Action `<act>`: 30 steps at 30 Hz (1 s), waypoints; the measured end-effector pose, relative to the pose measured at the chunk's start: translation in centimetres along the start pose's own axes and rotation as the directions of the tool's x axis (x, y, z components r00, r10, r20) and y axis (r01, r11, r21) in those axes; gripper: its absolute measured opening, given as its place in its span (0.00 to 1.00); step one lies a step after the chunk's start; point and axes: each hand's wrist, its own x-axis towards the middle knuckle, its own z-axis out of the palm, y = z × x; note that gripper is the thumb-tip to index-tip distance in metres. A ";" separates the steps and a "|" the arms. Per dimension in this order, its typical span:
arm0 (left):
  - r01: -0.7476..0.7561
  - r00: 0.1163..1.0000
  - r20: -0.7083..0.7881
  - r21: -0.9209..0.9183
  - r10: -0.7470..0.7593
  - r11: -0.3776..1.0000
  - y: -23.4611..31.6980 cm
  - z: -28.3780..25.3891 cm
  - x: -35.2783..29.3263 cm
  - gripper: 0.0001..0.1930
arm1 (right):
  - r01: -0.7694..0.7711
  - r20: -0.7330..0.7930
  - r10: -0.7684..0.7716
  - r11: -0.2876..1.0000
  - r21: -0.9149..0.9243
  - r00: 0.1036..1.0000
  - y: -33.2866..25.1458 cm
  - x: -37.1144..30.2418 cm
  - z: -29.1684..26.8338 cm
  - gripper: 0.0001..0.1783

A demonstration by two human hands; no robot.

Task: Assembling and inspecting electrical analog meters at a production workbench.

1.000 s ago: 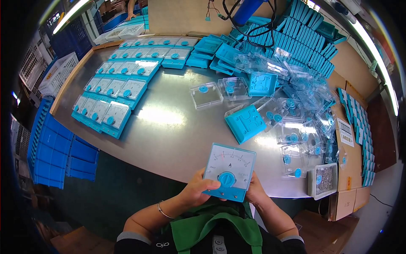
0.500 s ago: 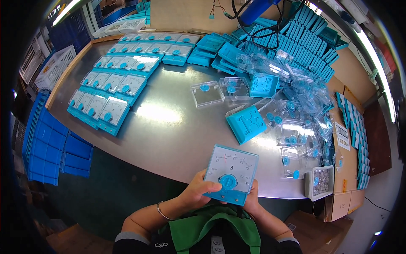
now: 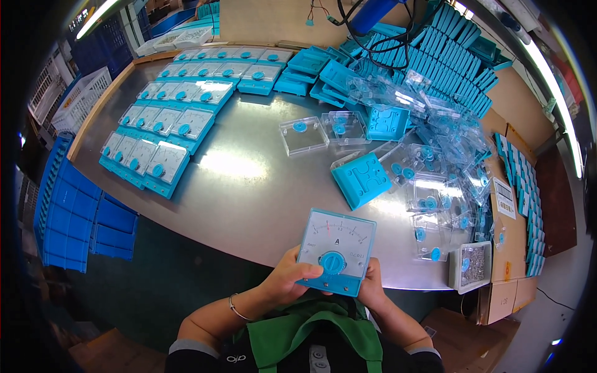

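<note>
A grey metal worktable point(image 3: 249, 186) fills most of the view and serves as the landmark. Along its far right side runs a long bank of blue cases stood on edge point(image 3: 435, 62), and just in front of that bank, toward the table's right edge, spreads a loose heap of clear plastic covers point(image 3: 435, 180) with blue knobs. On the table's far left part lie neat rows of finished blue panel meters point(image 3: 174, 118), face up and touching one another. Off the table's left edge, lower down, sit stacked dark blue trays point(image 3: 74, 217). Near the table's middle a blue back housing point(image 3: 362, 179) lies tilted, with a single clear cover point(image 3: 303, 135) beyond it. At the table's near right corner stands a small white tray of screws point(image 3: 472, 266).

Over the table's near edge, a blue panel meter point(image 3: 337, 250) with a white dial is held face up. The left hand point(image 3: 291, 280) grips its lower left corner, thumb laid across the front by the round knob. The right hand point(image 3: 372, 287) supports the lower right corner from beneath, fingers curled behind the case.
</note>
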 end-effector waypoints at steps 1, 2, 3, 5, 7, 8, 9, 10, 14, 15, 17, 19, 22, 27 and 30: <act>-0.002 1.000 0.004 0.008 0.002 1.000 0.2 -0.1 0.1 0.27 | -0.179 0.007 0.180 0.975 0.130 0.984 -0.7 0.3 -0.9 0.08; -0.019 1.000 -0.011 0.032 0.020 0.999 0.4 -0.2 0.0 0.27 | -0.346 0.037 0.348 0.903 0.253 0.937 -1.3 0.5 -1.6 0.10; -0.037 0.999 -0.023 0.057 0.038 0.998 0.6 -0.3 0.0 0.28 | -0.332 0.035 0.335 0.909 0.253 0.942 -2.1 0.4 -2.0 0.10; -0.016 1.000 -0.005 0.148 0.017 0.989 0.8 -0.7 0.4 0.32 | -0.390 0.215 0.348 0.897 0.205 0.913 -3.9 0.5 -2.9 0.13; 0.010 1.000 0.015 0.243 -0.014 0.970 1.1 -0.4 1.9 0.36 | -0.193 0.089 0.189 0.980 0.038 0.978 -4.4 1.5 -2.6 0.14; -0.154 0.986 -0.007 0.375 0.169 0.914 1.1 -0.1 2.7 0.41 | -0.028 0.012 0.030 0.989 -0.146 0.999 -4.7 2.3 -2.4 0.15; -0.304 0.937 0.000 0.499 0.351 0.812 1.3 0.3 3.3 0.47 | -0.100 -0.005 0.103 0.950 -0.295 0.995 -6.4 3.0 -2.9 0.15; -0.310 0.937 0.021 0.508 0.348 0.804 1.5 0.7 3.7 0.47 | -0.082 -0.016 0.082 0.952 -0.295 0.997 -7.4 3.7 -2.8 0.15; -0.529 0.828 0.080 0.440 0.555 0.726 2.2 1.8 5.1 0.57 | 0.468 0.311 -0.423 0.342 -0.815 0.851 -7.7 6.0 0.1 0.14; -0.459 0.863 -0.029 0.372 0.504 0.807 2.7 1.8 5.4 0.57 | 0.522 0.374 -0.418 0.328 -0.787 0.828 -7.2 6.5 0.6 0.15; -0.389 0.889 -0.134 0.286 0.439 0.876 3.4 1.6 5.4 0.57 | 0.594 0.500 -0.321 0.382 -0.708 0.804 -6.3 7.9 0.1 0.16; -0.431 0.879 -0.115 0.222 0.462 0.875 4.4 0.1 4.0 0.56 | 0.523 0.431 -0.297 0.449 -0.725 0.852 -6.8 9.4 -1.4 0.17; -0.515 0.823 -0.136 0.228 0.551 0.826 5.4 -2.9 1.8 0.58 | 0.309 0.249 -0.293 0.178 -0.934 0.923 -7.3 11.6 -4.2 0.21; -0.451 0.862 -0.092 0.308 0.498 0.838 5.3 -4.4 1.1 0.55 | 0.243 0.242 -0.333 -0.039 -0.969 0.911 -3.8 11.0 -4.9 0.25; -0.459 0.873 -0.073 0.207 0.482 0.864 5.2 -5.2 0.9 0.54 | 0.319 0.303 -0.200 0.053 -0.946 0.932 -4.9 9.2 -4.0 0.28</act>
